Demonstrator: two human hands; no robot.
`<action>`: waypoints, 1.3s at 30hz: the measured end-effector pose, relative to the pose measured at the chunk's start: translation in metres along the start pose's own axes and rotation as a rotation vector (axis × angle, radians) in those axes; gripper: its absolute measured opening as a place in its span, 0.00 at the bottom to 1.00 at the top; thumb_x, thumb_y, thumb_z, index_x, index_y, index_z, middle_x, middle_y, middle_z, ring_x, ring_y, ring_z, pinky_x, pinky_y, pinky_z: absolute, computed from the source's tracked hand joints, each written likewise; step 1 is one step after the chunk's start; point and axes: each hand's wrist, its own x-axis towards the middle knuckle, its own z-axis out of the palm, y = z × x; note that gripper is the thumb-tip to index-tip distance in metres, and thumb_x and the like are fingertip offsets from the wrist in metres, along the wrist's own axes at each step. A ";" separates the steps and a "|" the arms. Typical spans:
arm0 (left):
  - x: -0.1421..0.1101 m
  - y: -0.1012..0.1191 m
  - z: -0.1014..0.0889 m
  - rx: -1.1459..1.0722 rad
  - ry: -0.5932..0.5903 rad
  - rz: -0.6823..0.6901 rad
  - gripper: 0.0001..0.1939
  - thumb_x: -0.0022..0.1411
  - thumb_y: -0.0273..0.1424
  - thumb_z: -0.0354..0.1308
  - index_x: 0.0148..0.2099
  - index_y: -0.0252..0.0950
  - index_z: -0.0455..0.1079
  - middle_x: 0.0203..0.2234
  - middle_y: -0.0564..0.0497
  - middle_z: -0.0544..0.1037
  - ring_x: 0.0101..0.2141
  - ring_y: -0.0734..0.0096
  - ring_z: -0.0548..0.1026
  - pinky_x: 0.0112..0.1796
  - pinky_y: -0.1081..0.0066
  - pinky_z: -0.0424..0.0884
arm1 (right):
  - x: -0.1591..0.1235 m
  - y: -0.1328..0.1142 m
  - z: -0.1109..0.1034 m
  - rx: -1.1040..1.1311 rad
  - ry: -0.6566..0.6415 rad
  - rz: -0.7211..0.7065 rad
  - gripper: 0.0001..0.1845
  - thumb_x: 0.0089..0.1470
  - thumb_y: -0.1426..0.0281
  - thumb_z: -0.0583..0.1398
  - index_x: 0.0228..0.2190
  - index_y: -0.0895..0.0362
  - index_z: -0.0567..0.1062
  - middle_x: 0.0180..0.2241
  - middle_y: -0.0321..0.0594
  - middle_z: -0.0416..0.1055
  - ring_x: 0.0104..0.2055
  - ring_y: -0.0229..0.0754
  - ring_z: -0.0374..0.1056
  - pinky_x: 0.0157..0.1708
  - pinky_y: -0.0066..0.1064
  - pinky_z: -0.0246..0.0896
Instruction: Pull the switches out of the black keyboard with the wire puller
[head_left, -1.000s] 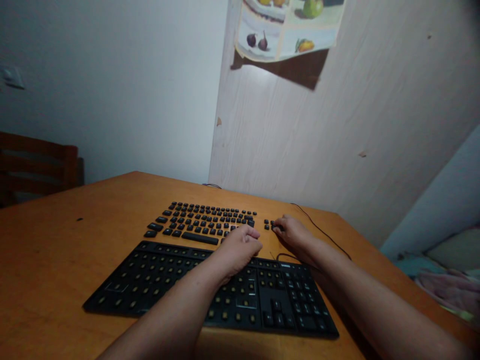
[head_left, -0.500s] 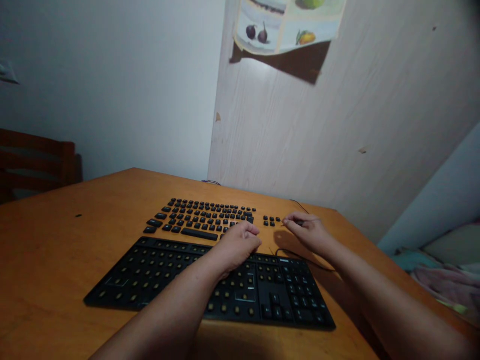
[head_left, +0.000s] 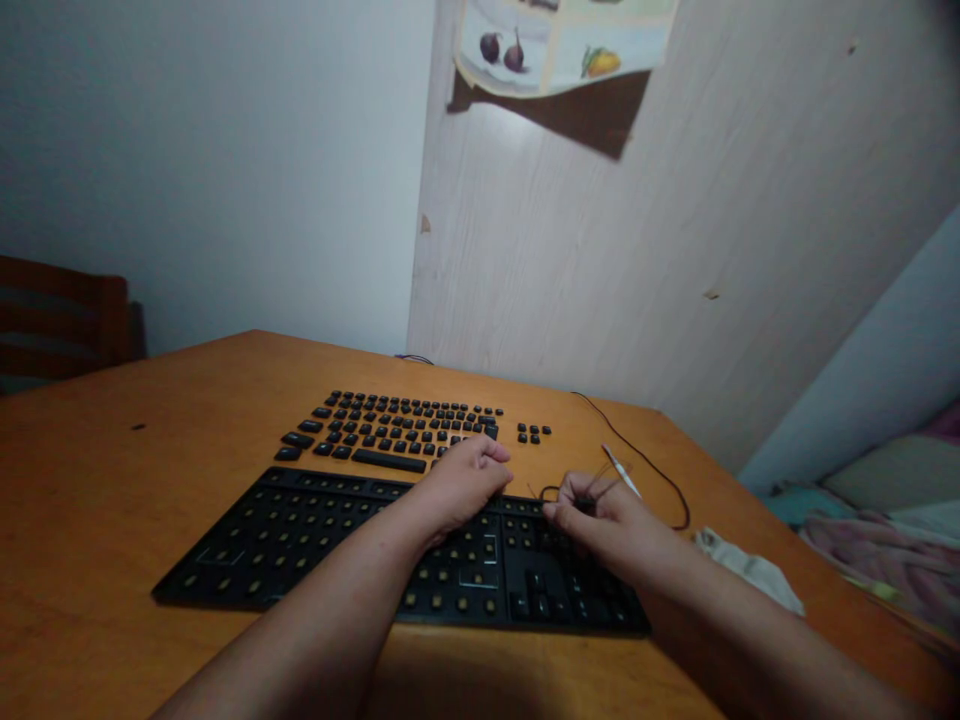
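Note:
A black keyboard [head_left: 322, 530] lies across the table, its left and middle keys stripped to small yellowish stems. Keycaps still sit on its lower right part. Beyond it, loose black keycaps [head_left: 390, 420] are laid out in rows, with a long space bar [head_left: 388, 461] nearest the keyboard. My left hand [head_left: 466, 482] lies over the keyboard's far edge, fingers curled; whatever is in them is hidden. My right hand [head_left: 600, 515] is closed over the keyboard's upper right part, on what looks like a wire keycap puller [head_left: 615, 470]; thin wires stick out and its body is mostly covered.
A black cable [head_left: 667, 485] curves along the right of the table. Near it lie a white pen-like tool [head_left: 621, 470] and a pale cloth [head_left: 750, 570]. A small group of keycaps [head_left: 533, 433] sits apart. A wooden chair [head_left: 67, 310] stands at left.
My right hand has come back from the small keycap group to the keyboard's upper right part. The white tool and cloth now show. My left hand stays put while the view shifts slightly.

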 end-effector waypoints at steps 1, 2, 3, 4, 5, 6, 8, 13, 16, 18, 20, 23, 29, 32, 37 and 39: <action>0.000 0.000 0.000 -0.004 -0.004 0.003 0.15 0.52 0.32 0.61 0.42 0.34 0.66 0.22 0.56 0.70 0.25 0.74 0.66 0.27 0.74 0.60 | 0.000 0.000 0.002 -0.005 0.002 -0.002 0.15 0.54 0.59 0.59 0.24 0.55 0.65 0.17 0.27 0.56 0.18 0.32 0.51 0.17 0.24 0.43; 0.000 -0.001 0.000 -0.006 -0.006 0.003 0.15 0.51 0.32 0.61 0.42 0.34 0.66 0.22 0.56 0.70 0.25 0.74 0.67 0.27 0.74 0.60 | 0.000 0.000 0.003 -0.008 0.002 0.000 0.15 0.54 0.60 0.59 0.24 0.55 0.65 0.17 0.27 0.56 0.18 0.32 0.52 0.17 0.24 0.43; 0.000 -0.001 0.000 -0.006 -0.006 0.002 0.15 0.51 0.32 0.61 0.41 0.34 0.66 0.22 0.56 0.70 0.25 0.74 0.67 0.27 0.74 0.60 | 0.000 -0.001 0.004 -0.012 0.006 0.003 0.14 0.54 0.60 0.59 0.25 0.55 0.64 0.17 0.27 0.56 0.18 0.32 0.52 0.17 0.24 0.43; 0.001 -0.001 0.000 -0.005 -0.005 0.001 0.15 0.51 0.33 0.61 0.41 0.34 0.66 0.22 0.56 0.70 0.25 0.74 0.67 0.27 0.74 0.60 | 0.000 -0.002 0.006 -0.018 0.012 0.004 0.14 0.54 0.60 0.59 0.25 0.55 0.64 0.18 0.27 0.55 0.18 0.32 0.52 0.18 0.24 0.44; 0.001 -0.001 0.000 -0.004 -0.004 0.001 0.14 0.51 0.33 0.61 0.41 0.34 0.66 0.22 0.56 0.70 0.25 0.74 0.67 0.27 0.74 0.59 | 0.000 -0.003 0.007 -0.026 0.016 0.002 0.13 0.54 0.61 0.59 0.25 0.55 0.64 0.18 0.27 0.55 0.19 0.32 0.52 0.18 0.24 0.44; 0.001 -0.001 0.000 -0.002 -0.003 0.001 0.14 0.51 0.32 0.61 0.41 0.35 0.66 0.22 0.56 0.71 0.25 0.74 0.67 0.27 0.74 0.59 | -0.001 -0.004 0.008 -0.038 0.022 -0.004 0.13 0.55 0.62 0.58 0.25 0.55 0.63 0.18 0.27 0.56 0.19 0.32 0.53 0.18 0.24 0.45; 0.001 -0.002 0.000 0.001 -0.003 0.000 0.14 0.51 0.32 0.61 0.41 0.35 0.66 0.22 0.56 0.71 0.25 0.73 0.67 0.27 0.74 0.59 | -0.001 -0.005 0.011 -0.078 0.032 -0.023 0.11 0.55 0.64 0.57 0.25 0.55 0.64 0.19 0.28 0.57 0.20 0.33 0.53 0.19 0.25 0.46; 0.000 -0.002 0.001 0.000 0.006 -0.007 0.13 0.50 0.31 0.61 0.40 0.36 0.66 0.22 0.56 0.71 0.25 0.73 0.67 0.27 0.74 0.58 | -0.001 -0.007 0.018 -0.244 0.048 -0.113 0.07 0.55 0.68 0.55 0.26 0.55 0.65 0.21 0.31 0.62 0.24 0.36 0.58 0.23 0.26 0.49; -0.001 -0.001 0.001 0.005 0.005 -0.011 0.13 0.50 0.30 0.61 0.39 0.36 0.67 0.22 0.56 0.70 0.25 0.73 0.67 0.27 0.74 0.59 | -0.001 -0.009 0.021 -0.340 0.058 -0.159 0.06 0.53 0.70 0.56 0.25 0.54 0.66 0.22 0.33 0.66 0.25 0.37 0.61 0.26 0.27 0.51; -0.002 -0.001 0.001 0.016 0.005 -0.005 0.12 0.50 0.30 0.60 0.39 0.35 0.67 0.22 0.56 0.70 0.25 0.73 0.67 0.27 0.74 0.59 | -0.001 -0.009 0.023 -0.351 0.060 -0.163 0.07 0.52 0.71 0.56 0.24 0.55 0.66 0.23 0.33 0.67 0.25 0.37 0.61 0.26 0.27 0.51; -0.002 0.000 0.001 0.026 0.003 0.004 0.12 0.51 0.30 0.60 0.39 0.35 0.67 0.23 0.55 0.71 0.26 0.73 0.67 0.27 0.74 0.59 | -0.001 -0.009 0.023 -0.316 0.068 -0.152 0.07 0.53 0.70 0.55 0.24 0.55 0.66 0.22 0.33 0.65 0.25 0.37 0.60 0.25 0.26 0.51; -0.002 -0.001 0.001 0.045 0.000 0.017 0.11 0.51 0.31 0.60 0.39 0.35 0.67 0.23 0.55 0.71 0.26 0.72 0.67 0.27 0.73 0.59 | -0.003 -0.007 0.023 -0.189 0.101 -0.096 0.07 0.52 0.69 0.55 0.24 0.55 0.65 0.20 0.31 0.62 0.24 0.36 0.58 0.23 0.26 0.50; 0.000 -0.004 0.000 0.098 0.001 0.030 0.12 0.51 0.33 0.61 0.38 0.36 0.68 0.23 0.55 0.70 0.25 0.73 0.67 0.27 0.74 0.59 | -0.009 -0.002 0.025 -0.084 0.177 -0.104 0.09 0.52 0.68 0.55 0.23 0.54 0.63 0.20 0.31 0.60 0.23 0.36 0.57 0.24 0.26 0.51; 0.000 -0.005 0.000 0.115 -0.011 0.031 0.13 0.51 0.34 0.61 0.40 0.36 0.69 0.25 0.54 0.72 0.27 0.71 0.68 0.28 0.73 0.61 | -0.013 0.000 0.028 -0.181 0.180 -0.156 0.09 0.52 0.69 0.56 0.22 0.54 0.62 0.20 0.31 0.60 0.24 0.37 0.58 0.25 0.27 0.51; -0.001 -0.005 0.000 0.127 -0.022 0.023 0.12 0.52 0.33 0.61 0.40 0.36 0.69 0.26 0.53 0.73 0.27 0.70 0.69 0.27 0.73 0.60 | -0.011 -0.002 0.020 -0.075 0.201 -0.105 0.10 0.52 0.67 0.56 0.21 0.54 0.62 0.19 0.30 0.58 0.22 0.36 0.55 0.23 0.26 0.50; -0.002 -0.005 0.000 0.125 -0.023 0.024 0.12 0.52 0.33 0.61 0.40 0.36 0.69 0.26 0.53 0.72 0.27 0.71 0.68 0.27 0.74 0.60 | -0.007 -0.001 0.014 0.033 0.226 -0.051 0.11 0.52 0.66 0.56 0.21 0.54 0.62 0.18 0.30 0.57 0.21 0.35 0.54 0.21 0.26 0.49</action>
